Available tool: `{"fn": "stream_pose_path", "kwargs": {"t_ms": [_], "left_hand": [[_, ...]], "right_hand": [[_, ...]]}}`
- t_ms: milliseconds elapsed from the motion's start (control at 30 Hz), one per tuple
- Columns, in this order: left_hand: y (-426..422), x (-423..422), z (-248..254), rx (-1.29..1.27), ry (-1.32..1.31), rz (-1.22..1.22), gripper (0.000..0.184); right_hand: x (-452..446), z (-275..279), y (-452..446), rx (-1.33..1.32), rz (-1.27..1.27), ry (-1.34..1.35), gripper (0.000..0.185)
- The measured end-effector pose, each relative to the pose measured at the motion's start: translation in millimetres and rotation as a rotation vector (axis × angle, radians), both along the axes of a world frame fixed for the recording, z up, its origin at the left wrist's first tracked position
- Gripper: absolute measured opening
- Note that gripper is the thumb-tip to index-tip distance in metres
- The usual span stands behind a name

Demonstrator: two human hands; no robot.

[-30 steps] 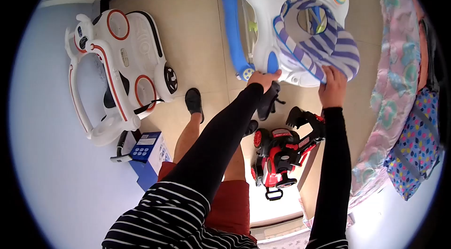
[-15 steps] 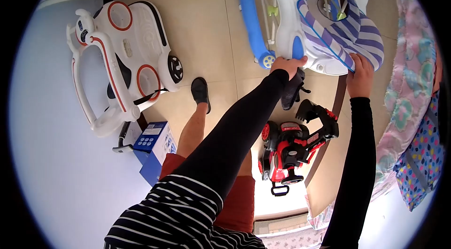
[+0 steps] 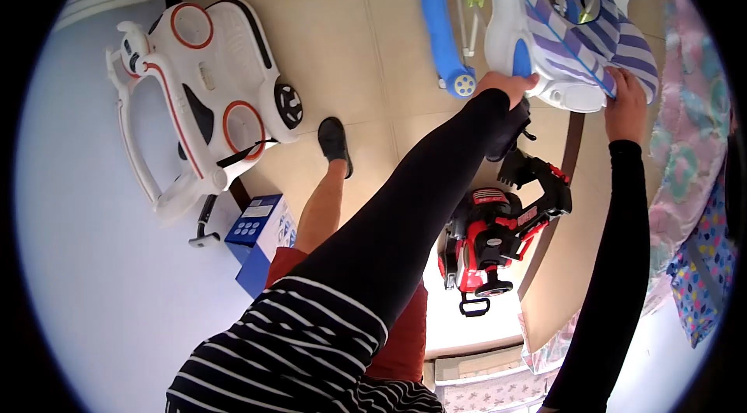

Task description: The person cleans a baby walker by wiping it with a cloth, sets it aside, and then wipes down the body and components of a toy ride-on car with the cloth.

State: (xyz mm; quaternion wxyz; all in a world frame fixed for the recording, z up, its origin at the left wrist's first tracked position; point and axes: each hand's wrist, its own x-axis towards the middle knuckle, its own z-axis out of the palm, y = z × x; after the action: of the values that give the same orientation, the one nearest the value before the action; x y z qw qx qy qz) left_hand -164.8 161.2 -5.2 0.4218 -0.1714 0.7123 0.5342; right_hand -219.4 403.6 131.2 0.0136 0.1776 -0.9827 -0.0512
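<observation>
A white and blue baby walker with a purple-and-white striped seat is at the upper right. My left hand is closed on the walker's near rim, beside a blue patch; its fingertips are partly hidden under the edge. Over at the seat's near right corner, my right hand is closed on the striped fabric and the rim beside it. Below the walker, close to my feet, stands a red and black ride-on excavator.
A white ride-on car with orange trim leans by the left wall. Near it are a blue box and my black shoe. A pink patterned bed cover hangs along the right side, with a colourful dotted cloth below.
The walker and both my hands have shifted slightly right and farther up in view. The excavator also appears a little more to the right, as my view has turned somewhat.
</observation>
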Motion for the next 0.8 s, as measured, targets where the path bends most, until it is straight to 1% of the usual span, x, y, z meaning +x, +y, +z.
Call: {"fn": "stream_pose_path", "kwargs": {"t_ms": [33,67,100,167,200,267,367,467,533,567,633,700,733,800], "left_hand": [[-1,3,-1,0.023,-0.016,0.019,0.087],[2,-1,-12,-0.007,0.03,-0.057,0.086],[1,-1,-11,-0.004,0.001,0.034,0.082],[-4,-4,7,0.005,-0.057,0.221,0.08],[-5,-4,6,0.002,-0.012,0.209,0.081],[-4,-7,5,-0.021,-0.026,0.219,0.082],[-14,-9,22,-0.049,-0.062,0.223,0.086],[-25,-1,23,-0.05,-0.012,0.169,0.094],[-34,16,19,-0.099,0.053,0.157,0.102],[-39,28,17,-0.1,0.076,0.221,0.103],[-61,65,28,0.019,0.158,0.384,0.096],[-84,105,38,0.019,0.171,0.436,0.083],[-100,123,54,0.008,0.132,0.455,0.076],[-137,161,85,0.023,0.095,0.503,0.066]], "right_hand": [[0,0,0,0.02,0.016,0.014,0.055],[-1,2,1,0.043,0.031,0.031,0.054],[-1,2,1,0.067,0.045,0.049,0.053],[-1,-3,0,0.145,0.015,0.078,0.053],[0,-4,-3,0.163,-0.01,0.107,0.053],[-1,-10,2,0.209,-0.056,0.122,0.053],[6,-19,-9,0.157,-0.17,0.202,0.056],[18,-22,-22,0.037,-0.195,0.312,0.068],[37,-17,-44,-0.095,-0.311,0.363,0.075],[51,-15,-59,-0.165,-0.364,0.386,0.079],[86,-17,-90,-0.288,-0.405,0.407,0.08],[133,-39,-109,-0.377,-0.555,0.132,0.073],[158,-43,-136,-0.607,-0.626,-0.015,0.067],[217,-78,-168,-0.919,-0.706,-0.468,0.046]]}}
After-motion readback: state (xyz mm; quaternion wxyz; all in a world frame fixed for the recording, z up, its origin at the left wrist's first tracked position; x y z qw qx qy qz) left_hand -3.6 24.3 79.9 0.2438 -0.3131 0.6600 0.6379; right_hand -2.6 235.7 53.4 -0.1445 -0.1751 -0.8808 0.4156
